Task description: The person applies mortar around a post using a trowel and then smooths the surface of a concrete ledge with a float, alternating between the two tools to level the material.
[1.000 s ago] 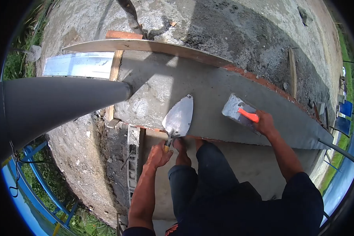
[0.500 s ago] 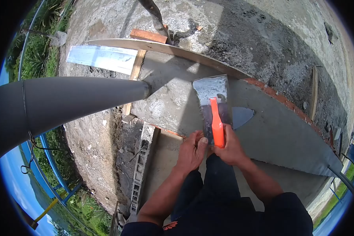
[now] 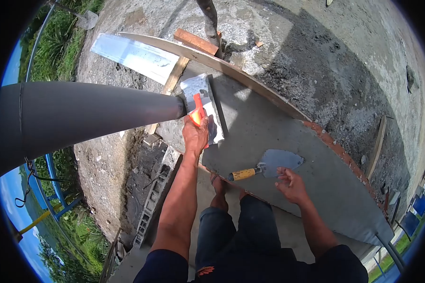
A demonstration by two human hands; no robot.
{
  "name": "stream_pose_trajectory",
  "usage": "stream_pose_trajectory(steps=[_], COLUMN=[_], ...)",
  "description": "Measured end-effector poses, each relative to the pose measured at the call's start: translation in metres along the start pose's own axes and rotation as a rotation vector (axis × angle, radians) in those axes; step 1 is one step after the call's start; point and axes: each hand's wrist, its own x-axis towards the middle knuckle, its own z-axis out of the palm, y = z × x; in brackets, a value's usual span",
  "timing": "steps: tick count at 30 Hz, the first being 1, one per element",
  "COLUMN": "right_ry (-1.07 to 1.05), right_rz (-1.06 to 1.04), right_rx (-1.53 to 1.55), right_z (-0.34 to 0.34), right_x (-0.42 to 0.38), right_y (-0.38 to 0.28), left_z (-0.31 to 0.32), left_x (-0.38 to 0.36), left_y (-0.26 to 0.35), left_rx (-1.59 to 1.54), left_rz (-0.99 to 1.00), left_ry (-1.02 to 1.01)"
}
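Moved leftward since earlier, the float (image 3: 200,109) is gripped by the left hand (image 3: 195,136); the trowel (image 3: 270,165) lies crosswise, nearest the half-open right hand (image 3: 293,187).

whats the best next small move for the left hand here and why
Probably draw the float away from the grey pipe across the concrete: the left hand grips its orange handle close to the pipe's end, while the trowel lies farther right, beside the empty right hand.
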Motion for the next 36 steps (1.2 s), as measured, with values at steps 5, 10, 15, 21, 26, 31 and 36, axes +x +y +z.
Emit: stream_pose_trajectory(steps=[5,10,15,21,26,31,36], right_ry=[0.103,0.144,0.037,0.074,0.280,0.483,0.537], right_rz=[-0.077,-0.131,-0.158,-0.101,-0.348,-0.661,-0.728], right_rx=[-0.081,-0.010,-0.174,-0.216,-0.208,-0.464,-0.718], right_z=[-0.019,-0.018,-0.021,-0.037,-0.062,-0.089,-0.098], right_x=[0.006,0.016,0.008,0.006,0.020,0.056,0.104], right_y=[-0.024,-0.034,-0.021,-0.014,-0.050,-0.087,-0.111], left_z=[0.062,0.076,0.111,0.118,0.119,0.124,0.117], left_x=[0.029,0.049,0.079,0.079,0.084,0.087,0.089], left_y=[0.016,0.074,0.056,0.061,0.058,0.054,0.061], left_rx=[-0.231,-0.535,-0.413,-0.414,-0.449,-0.402,-0.403], left_rz=[-0.174,-0.490,-0.381,-0.493,-0.439,-0.458,-0.523], left_ry=[0.234,0.249,0.371,0.304,0.363,0.398,0.367])
